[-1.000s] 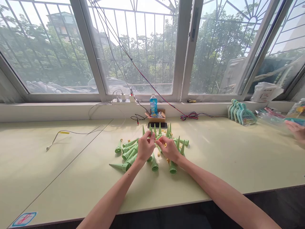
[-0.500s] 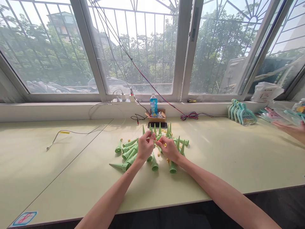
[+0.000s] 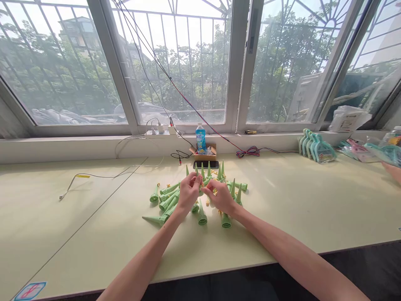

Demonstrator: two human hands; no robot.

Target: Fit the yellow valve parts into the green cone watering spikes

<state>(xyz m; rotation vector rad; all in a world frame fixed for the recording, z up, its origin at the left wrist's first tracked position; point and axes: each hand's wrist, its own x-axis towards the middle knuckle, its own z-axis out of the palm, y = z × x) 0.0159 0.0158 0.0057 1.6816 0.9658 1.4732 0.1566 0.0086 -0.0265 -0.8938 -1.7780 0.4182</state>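
A heap of green plastic cone spikes point(image 3: 171, 199) lies on the pale yellow-green table point(image 3: 282, 209), some standing upright, others on their sides, with small yellow parts scattered among them. Both my hands meet over the middle of the heap. My left hand point(image 3: 188, 193) has its fingers closed in a pinch round a green spike. My right hand point(image 3: 221, 195) is closed too, pinching a small piece against the same spot; what it holds is too small to name.
A blue-labelled bottle point(image 3: 201, 139), a small cardboard box point(image 3: 206, 155) and a dark phone point(image 3: 206, 164) sit behind the heap. Cables run along the sill. Teal plastic items point(image 3: 316, 147) stand at the right, where another person's hand point(image 3: 393, 170) shows at the edge.
My hands have stayed together over the heap, with the fingers shifting slightly. The other person's hand at the right edge has moved upward and further out.
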